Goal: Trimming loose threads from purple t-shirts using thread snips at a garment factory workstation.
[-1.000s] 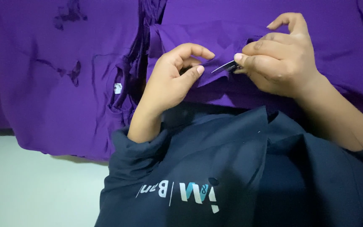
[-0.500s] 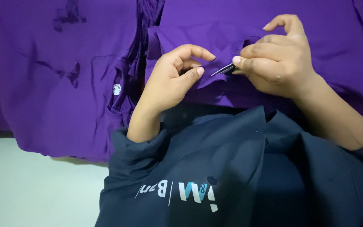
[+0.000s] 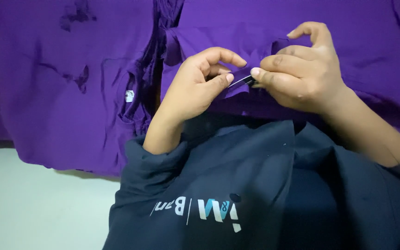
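Here, in the head view, 2 bare hands meet over a purple garment (image 3: 302,28) spread across the upper part of the frame. The left hand (image 3: 193,90) is curled, its thumb and forefinger pinching a small fold of the purple cloth near its folded lower edge. The right hand (image 3: 302,76) is closed in a fingertip grip on a thin dark tool with a bright metal tip (image 3: 245,81); what kind of tool it is cannot be told. The tip points toward the left thumb and lies against the pinched fold, between the 2 hands, which are nearly touching. The right little finger is raised and bent above the cloth.

To the left lies a second purple garment (image 3: 61,92), creased, with a small white label (image 3: 129,96) at its neck opening; it overlaps the first along a dark vertical fold. Both forearms emerge from dark navy sleeves (image 3: 255,185), pushed up at the wrists, which fill the lower right of the view. A pale tabletop (image 3: 33,208) shows at lower left, beneath the hanging purple edge.
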